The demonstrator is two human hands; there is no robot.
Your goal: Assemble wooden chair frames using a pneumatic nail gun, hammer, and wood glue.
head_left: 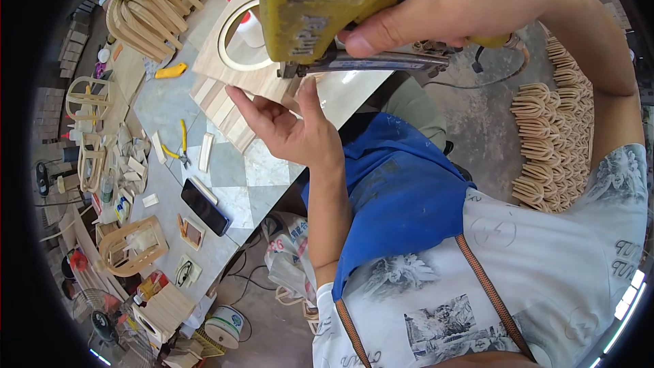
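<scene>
Near the upper middle of the view, the right hand (456,7) grasps a yellow pneumatic nail gun (327,13), its fingers wrapped about the handle and its thumb lying along the side. The tool's nose is right over the near edge of a pale wooden panel with a round opening (206,61); whether it touches the wood cannot be told. That panel sits at the near edge of the workbench (228,169), on top of a striped wooden board (228,117). Just below the nose, the left hand (296,129) is at the panel's edge, thumb and forefinger spread apart and the other fingers bent; I cannot tell whether they grip the wood. Through the round opening shows a white bottle (252,33). Farther left on the bench lie a yellow-handled utility knife (170,71), pliers with yellow handles (183,142), a light wooden strip (206,152) and a dark smartphone (204,206). Arched wooden frames (143,24) crowd the bench's far end, while many U-shaped wooden pieces (545,143) are stacked on the floor at right. Below the bench, a white plastic bag (286,252) hangs or rests near a white bucket (225,326). The person wears a blue apron (409,184).
</scene>
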